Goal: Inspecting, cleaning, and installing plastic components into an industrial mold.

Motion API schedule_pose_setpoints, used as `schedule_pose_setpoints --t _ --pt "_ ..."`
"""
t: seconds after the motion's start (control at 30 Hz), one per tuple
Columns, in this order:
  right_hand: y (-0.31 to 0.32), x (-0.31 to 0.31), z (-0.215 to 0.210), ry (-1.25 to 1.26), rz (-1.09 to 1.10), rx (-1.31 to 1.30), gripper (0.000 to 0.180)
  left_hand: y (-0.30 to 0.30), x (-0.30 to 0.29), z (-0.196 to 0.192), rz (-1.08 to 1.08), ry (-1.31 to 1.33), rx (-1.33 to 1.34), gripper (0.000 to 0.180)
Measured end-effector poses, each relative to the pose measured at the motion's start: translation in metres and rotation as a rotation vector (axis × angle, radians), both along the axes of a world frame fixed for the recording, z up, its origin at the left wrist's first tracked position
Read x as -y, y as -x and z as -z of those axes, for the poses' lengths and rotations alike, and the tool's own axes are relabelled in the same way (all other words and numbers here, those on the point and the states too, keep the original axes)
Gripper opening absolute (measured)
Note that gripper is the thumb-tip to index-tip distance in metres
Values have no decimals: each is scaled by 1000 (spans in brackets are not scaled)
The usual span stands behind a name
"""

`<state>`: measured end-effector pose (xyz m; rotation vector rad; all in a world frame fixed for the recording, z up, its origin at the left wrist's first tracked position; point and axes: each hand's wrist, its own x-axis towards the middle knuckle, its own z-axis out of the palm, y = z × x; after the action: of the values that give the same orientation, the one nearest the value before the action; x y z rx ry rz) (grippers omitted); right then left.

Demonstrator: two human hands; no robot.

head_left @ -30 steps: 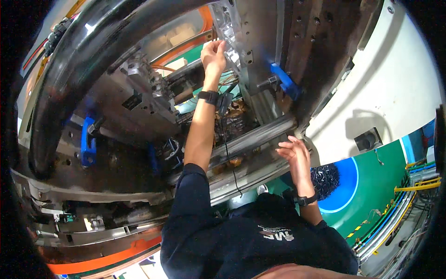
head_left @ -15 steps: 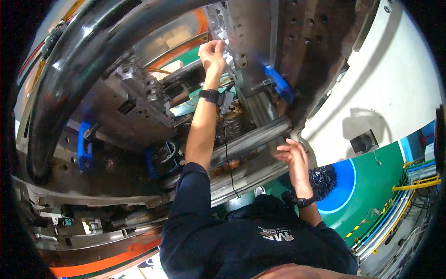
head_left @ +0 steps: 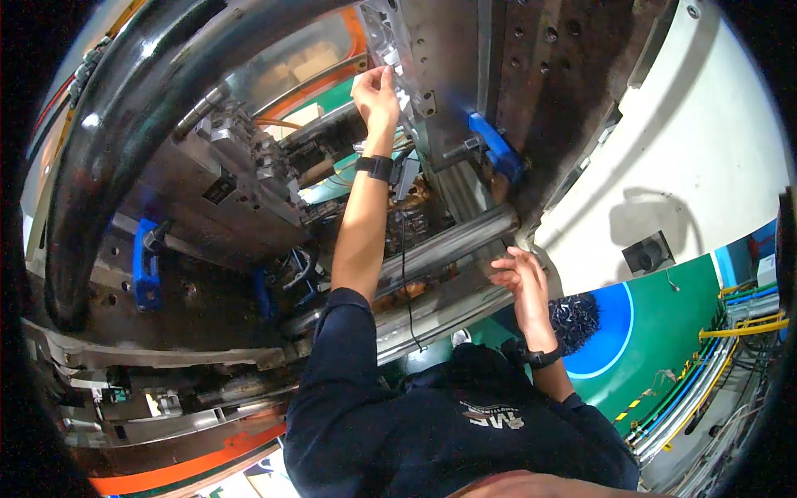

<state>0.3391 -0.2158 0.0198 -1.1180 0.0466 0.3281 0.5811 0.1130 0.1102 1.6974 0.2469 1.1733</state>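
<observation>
My left hand is stretched up to the shiny metal mold face at the top middle. Its fingers are pinched together near that face, and whatever they may hold is too small to make out. A small pale patch borders the fingers, and I cannot tell whether it belongs to the hand or to the background. Lower and to the right, my right hand hangs with bent, spread fingers and holds nothing. Close beside it lies the end of a thick steel tie bar.
Blue clamps are fixed on both mold halves. A thick black hose arcs across the left. A blue tub of dark scraps stands on the green floor. A white machine panel curves along the right.
My left hand has shifted very slightly up and left, its fingers still pinched. The right hand has barely moved. The machine appears slightly shifted to the left in the view.
</observation>
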Motion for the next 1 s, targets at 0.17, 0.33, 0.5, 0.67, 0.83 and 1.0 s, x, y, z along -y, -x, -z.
schedule_pose_setpoints --t 0.17,0.33,0.5,0.67,0.83,1.0 --pt "-1 3 -3 47 5 -35 35 20 34 -13 -44 40 29 28" --pt "4 8 -1 58 8 -61 34 24 30 -6 42 -10 49 47" --pt "8 5 3 75 -23 -51 34 35 36 -16 206 -39 -53 50" --pt "17 -5 3 62 -61 -11 36 56 42 -18 -3 -223 -119 50" --pt "37 -18 -17 167 -55 115 38 167 64 -21 -140 -225 62 22" --pt "66 -49 -50 -90 -329 295 29 357 102 6 125 -51 -159 10"
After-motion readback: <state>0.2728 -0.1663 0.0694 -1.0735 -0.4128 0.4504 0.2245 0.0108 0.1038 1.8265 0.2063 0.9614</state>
